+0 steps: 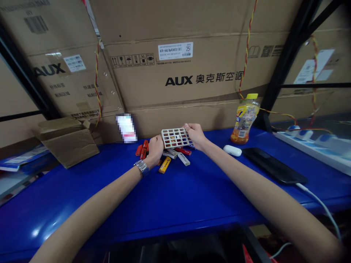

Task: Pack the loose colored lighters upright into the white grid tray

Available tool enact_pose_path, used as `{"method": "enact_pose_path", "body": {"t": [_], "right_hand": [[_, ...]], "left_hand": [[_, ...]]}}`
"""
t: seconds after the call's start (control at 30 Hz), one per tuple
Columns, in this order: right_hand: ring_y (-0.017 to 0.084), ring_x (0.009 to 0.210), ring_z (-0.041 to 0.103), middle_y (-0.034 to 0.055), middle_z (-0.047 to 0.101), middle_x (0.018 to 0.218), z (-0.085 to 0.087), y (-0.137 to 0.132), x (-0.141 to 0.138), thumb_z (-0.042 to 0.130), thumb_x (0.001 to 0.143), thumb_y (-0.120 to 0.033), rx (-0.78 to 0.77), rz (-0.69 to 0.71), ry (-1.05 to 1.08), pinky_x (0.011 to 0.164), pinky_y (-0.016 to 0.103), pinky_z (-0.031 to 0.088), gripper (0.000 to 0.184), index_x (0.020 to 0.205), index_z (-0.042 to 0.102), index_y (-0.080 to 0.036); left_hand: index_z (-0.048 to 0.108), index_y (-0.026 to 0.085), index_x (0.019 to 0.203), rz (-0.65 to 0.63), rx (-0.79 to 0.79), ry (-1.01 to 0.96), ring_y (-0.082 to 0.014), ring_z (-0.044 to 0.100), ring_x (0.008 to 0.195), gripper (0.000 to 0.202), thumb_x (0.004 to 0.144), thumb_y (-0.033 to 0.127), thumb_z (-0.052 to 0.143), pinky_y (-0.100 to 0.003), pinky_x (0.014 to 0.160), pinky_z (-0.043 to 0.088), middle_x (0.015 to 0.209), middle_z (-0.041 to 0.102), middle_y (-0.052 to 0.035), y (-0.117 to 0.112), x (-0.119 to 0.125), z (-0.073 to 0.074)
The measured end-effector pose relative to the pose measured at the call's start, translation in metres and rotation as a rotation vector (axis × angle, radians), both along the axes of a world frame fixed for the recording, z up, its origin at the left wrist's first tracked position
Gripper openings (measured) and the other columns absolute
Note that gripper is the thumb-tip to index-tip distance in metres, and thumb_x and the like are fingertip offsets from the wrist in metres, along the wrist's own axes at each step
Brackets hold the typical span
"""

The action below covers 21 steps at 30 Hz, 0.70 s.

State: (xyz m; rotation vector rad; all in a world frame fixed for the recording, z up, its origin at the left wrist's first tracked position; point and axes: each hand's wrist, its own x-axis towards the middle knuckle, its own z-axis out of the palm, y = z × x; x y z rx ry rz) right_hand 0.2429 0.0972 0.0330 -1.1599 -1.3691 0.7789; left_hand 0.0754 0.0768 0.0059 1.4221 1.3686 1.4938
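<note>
A white plastic grid tray [172, 129] with rows of square cells is held tilted above the blue table, its open grid facing me. My right hand [196, 135] is closed on its upper right corner. My left hand [155, 149], with a metal watch on the wrist, is closed at its left end; the fingertips are hidden behind. Beneath and around the tray lie several cigarette lighters: red ones [143, 152] left of my left hand, a yellow one [165, 164] in front, and a white one [183, 159] to the right.
A lit phone [126, 128] leans against the cardboard boxes [137, 87] behind. An open small carton [68, 144] stands left. On the right are a drink bottle [243, 120], a white earbud case [232, 150], a black phone [274, 166] on a cable, and a power strip [315, 149].
</note>
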Motion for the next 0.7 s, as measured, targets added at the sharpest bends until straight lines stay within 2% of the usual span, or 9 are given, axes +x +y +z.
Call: {"method": "enact_pose_path", "body": {"t": [0.1, 0.17, 0.33, 0.47, 0.7], "right_hand": [[0.014, 0.053, 0.054, 0.0031, 0.057, 0.061, -0.001, -0.0009, -0.0014, 0.041, 0.091, -0.027, -0.181, 0.084, 0.24, 0.053, 0.031, 0.047, 0.026, 0.072, 0.055, -0.018], [0.015, 0.053, 0.056, 0.0039, 0.059, 0.063, -0.0004, -0.0017, -0.001, 0.041, 0.092, -0.026, -0.224, 0.101, 0.318, 0.054, 0.032, 0.049, 0.025, 0.073, 0.055, -0.018], [0.018, 0.06, 0.061, 0.0059, 0.061, 0.063, -0.0013, 0.0027, 0.0024, 0.042, 0.093, -0.028, -0.239, 0.114, 0.376, 0.057, 0.035, 0.053, 0.024, 0.076, 0.055, -0.018], [0.017, 0.06, 0.062, 0.0045, 0.061, 0.063, -0.0039, 0.0065, 0.0032, 0.041, 0.094, -0.029, -0.203, 0.12, 0.37, 0.058, 0.033, 0.054, 0.023, 0.078, 0.054, -0.019], [0.017, 0.058, 0.062, 0.0039, 0.061, 0.061, -0.0017, 0.0022, -0.0007, 0.043, 0.094, -0.029, -0.201, 0.129, 0.41, 0.055, 0.032, 0.053, 0.023, 0.077, 0.054, -0.018]], "left_hand": [[0.056, 0.019, 0.059, 0.068, 0.036, 0.068, -0.0184, 0.055, 0.067, 0.025, 0.081, 0.023, 0.043, -0.025, 0.056, 0.037, 0.066, 0.062, -0.0032, -0.0035, 0.0015, 0.0038], [0.056, 0.019, 0.058, 0.079, 0.056, 0.099, -0.0176, 0.054, 0.066, 0.027, 0.082, 0.022, 0.042, -0.025, 0.058, 0.037, 0.065, 0.062, -0.0025, -0.0039, 0.0019, 0.0041], [0.057, 0.019, 0.058, 0.076, 0.09, 0.139, -0.0175, 0.054, 0.067, 0.026, 0.081, 0.019, 0.045, -0.025, 0.059, 0.037, 0.065, 0.062, -0.0016, -0.0023, 0.0012, 0.0022], [0.059, 0.02, 0.062, 0.049, 0.113, 0.145, -0.0184, 0.058, 0.073, 0.025, 0.082, 0.015, 0.045, -0.026, 0.062, 0.039, 0.071, 0.066, -0.0027, -0.0043, 0.0025, 0.0035], [0.058, 0.02, 0.064, 0.01, 0.107, 0.101, -0.0181, 0.059, 0.07, 0.026, 0.086, 0.015, 0.045, -0.027, 0.063, 0.042, 0.068, 0.064, -0.0035, -0.0066, 0.005, 0.003]]}}
